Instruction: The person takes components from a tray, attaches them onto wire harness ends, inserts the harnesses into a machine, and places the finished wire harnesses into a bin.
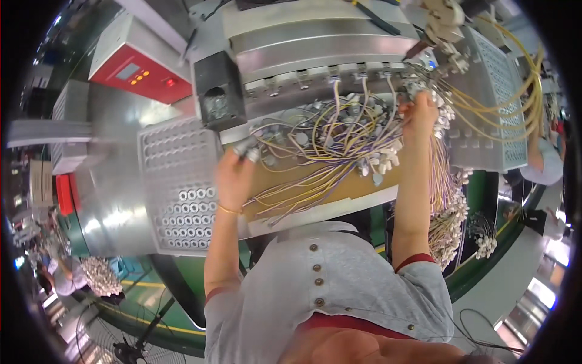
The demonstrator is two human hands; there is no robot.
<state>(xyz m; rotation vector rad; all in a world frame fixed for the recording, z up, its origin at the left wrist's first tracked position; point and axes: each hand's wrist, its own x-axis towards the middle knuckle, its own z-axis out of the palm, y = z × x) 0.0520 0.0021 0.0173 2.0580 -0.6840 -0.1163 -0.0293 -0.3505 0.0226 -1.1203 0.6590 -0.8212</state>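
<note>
My left hand point(235, 177) is at the left end of the brown work board point(339, 187), with pale covers on its fingertips. It is smeared by motion, and I cannot tell what it holds, if anything. My right hand point(420, 116) is raised at the right of the wire heap, its fingers closed near white connectors point(447, 110). What they pinch is hidden. Between my hands lies a tangle of yellow, white and purple wires point(342, 142) with pale plugs on their ends. Several wires run up into small clamps point(364, 70) along the metal machine's front.
A tray of small ring-shaped parts point(182, 213) stands at the left. Behind it are a red control box point(143, 74) and a black block point(219, 91). A perforated grey panel point(494, 97) with yellow cables point(536, 85) rises at the right. Bundled wires point(447, 233) hang below.
</note>
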